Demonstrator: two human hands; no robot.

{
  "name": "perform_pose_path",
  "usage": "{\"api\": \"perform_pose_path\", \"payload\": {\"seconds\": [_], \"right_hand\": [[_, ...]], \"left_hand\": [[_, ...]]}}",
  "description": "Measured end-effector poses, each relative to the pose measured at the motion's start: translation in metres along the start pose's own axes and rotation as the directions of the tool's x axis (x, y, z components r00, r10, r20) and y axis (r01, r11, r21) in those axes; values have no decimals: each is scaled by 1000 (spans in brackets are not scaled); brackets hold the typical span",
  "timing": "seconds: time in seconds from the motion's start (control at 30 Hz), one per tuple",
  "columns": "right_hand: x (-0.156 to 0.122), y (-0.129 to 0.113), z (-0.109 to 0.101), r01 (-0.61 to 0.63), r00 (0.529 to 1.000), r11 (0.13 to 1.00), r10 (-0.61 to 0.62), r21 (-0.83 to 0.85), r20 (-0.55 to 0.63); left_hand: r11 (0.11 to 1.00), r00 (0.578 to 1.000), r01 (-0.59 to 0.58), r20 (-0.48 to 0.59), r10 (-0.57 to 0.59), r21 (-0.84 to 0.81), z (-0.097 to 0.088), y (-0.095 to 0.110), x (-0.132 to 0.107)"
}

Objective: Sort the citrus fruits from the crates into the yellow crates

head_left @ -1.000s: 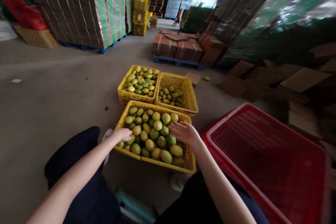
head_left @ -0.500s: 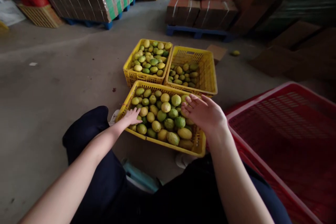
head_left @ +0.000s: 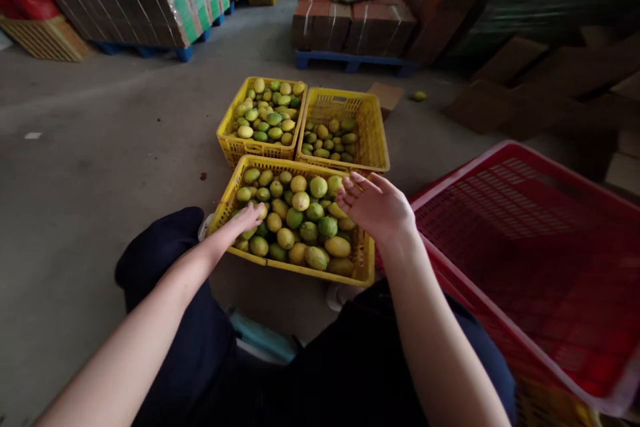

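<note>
In front of my knees a yellow plastic crate [head_left: 303,269] holds many green and yellow lemons [head_left: 338,247]. My left hand [head_left: 249,217] is over its left side, fingers closed around a yellow lemon [head_left: 263,211] that they partly hide. Above the crate's right rim, my right hand [head_left: 379,205] is open, palm turned up, with bare, slightly curved fingers. It holds nothing and covers some of the fruit behind it.
Behind stand a fuller yellow crate [head_left: 230,145] of lemons and a part-filled one [head_left: 376,133]. A red crate [head_left: 505,320] is at my right. Farther off are cartons [head_left: 373,27] on a blue pallet, flattened cardboard [head_left: 480,107] and a stray lemon [head_left: 419,96].
My left hand's fingers have drawn in around a lemon. My right hand stays open over the crate's right side. The whole view has shifted, so the crates appear farther left.
</note>
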State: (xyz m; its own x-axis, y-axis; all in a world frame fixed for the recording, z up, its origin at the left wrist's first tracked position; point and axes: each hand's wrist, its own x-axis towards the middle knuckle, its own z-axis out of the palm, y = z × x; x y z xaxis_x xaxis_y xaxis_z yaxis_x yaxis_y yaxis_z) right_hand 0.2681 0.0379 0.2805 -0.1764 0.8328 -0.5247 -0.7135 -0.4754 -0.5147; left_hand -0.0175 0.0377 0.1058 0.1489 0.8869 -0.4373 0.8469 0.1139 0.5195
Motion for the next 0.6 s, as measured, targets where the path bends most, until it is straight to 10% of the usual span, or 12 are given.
{"api": "perform_pose_path", "payload": {"seconds": [0.2, 0.37, 0.47, 0.6], "right_hand": [[15, 31, 3, -102, 975, 984, 70, -147, -209], [19, 64, 17, -164, 965, 981, 138, -106, -221], [15, 66, 23, -139, 990, 990, 139, 3, 9], [14, 50, 19, -76, 983, 995, 85, 62, -163]], "left_hand": [[936, 994, -80, -101, 48, -342, -39, 37, -4], [672, 905, -400, -153, 397, -624, -86, 81, -48], [714, 863, -468, -94, 497, -521, -103, 92, -58], [909, 910, -388, -219, 353, -149, -91, 85, -35]]}}
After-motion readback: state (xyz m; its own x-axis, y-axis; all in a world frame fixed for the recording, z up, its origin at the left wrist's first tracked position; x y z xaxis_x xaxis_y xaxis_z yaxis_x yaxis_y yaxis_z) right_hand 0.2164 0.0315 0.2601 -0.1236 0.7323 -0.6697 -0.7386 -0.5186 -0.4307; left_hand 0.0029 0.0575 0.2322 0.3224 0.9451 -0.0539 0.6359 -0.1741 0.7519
